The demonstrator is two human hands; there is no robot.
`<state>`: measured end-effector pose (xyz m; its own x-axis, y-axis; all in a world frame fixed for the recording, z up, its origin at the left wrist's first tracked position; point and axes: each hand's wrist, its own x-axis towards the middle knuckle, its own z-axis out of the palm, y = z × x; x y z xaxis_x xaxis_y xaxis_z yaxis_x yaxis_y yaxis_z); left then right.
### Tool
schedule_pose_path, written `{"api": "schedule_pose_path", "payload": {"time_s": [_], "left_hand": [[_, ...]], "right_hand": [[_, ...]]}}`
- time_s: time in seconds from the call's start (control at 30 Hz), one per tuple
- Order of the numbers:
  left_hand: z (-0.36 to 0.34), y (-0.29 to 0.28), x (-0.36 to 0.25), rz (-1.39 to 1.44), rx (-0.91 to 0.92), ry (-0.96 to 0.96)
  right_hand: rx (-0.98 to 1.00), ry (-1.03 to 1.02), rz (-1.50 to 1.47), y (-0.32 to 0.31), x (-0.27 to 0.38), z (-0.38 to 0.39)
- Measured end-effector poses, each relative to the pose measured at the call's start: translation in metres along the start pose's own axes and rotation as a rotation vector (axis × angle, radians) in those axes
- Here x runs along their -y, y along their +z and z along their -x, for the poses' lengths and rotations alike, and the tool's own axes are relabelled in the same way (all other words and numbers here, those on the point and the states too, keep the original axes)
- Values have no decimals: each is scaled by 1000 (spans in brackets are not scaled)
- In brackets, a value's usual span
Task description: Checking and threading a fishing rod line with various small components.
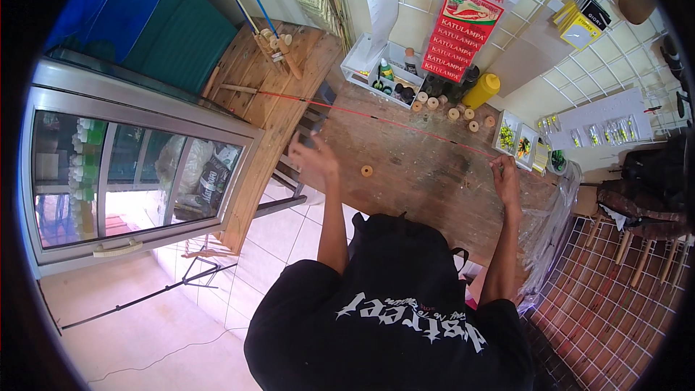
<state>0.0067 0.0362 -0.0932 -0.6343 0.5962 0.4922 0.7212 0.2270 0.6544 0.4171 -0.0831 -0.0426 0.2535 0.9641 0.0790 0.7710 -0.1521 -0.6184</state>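
A thin red fishing rod (362,112) stretches across above the wooden table, its pale handle (239,88) over the left side. At the rod's right end my right hand (506,177) is closed, fingertips pinched on the thin tip. My left hand (316,159) is raised below the rod, fingers spread and slightly smeared, with nothing visible in it. A small wooden ring (367,171) lies on the tabletop (413,188) to the right of that hand. More round wooden pieces (454,114) are grouped near the back of the table, beyond the rod.
A white tray (355,65) with small bottles and a yellow bottle (483,91) stand at the back. Red packets (456,32) hang above them. Compartment boxes (514,137) sit near my right hand. Left is a glass cabinet (137,174); clear plastic (561,217) drapes at the right edge.
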Motion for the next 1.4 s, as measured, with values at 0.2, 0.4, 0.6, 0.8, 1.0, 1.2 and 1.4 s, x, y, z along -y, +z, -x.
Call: {"api": "schedule_pose_path", "payload": {"time_s": [0.2, 0.4, 0.6, 0.8, 1.0, 1.2, 1.4], "left_hand": [[30, 3, -93, 338, 554, 629], [59, 46, -87, 440, 1023, 876], [55, 45, -97, 486, 1029, 823], [51, 40, -98, 478, 1014, 777], [46, 39, -96, 458, 1025, 728], [45, 46, -93, 461, 1049, 738], [42, 42, -95, 420, 1093, 710]], "right_hand": [[-13, -11, 8, -3, -13, 6], [25, 130, -66, -28, 7, 9], [83, 309, -21, -63, 7, 23], [-358, 120, 268, -136, -1, 74], [-164, 451, 660, -207, -45, 158], [-163, 712, 444, -229, -60, 189], [-137, 504, 40, -245, -52, 197]]}}
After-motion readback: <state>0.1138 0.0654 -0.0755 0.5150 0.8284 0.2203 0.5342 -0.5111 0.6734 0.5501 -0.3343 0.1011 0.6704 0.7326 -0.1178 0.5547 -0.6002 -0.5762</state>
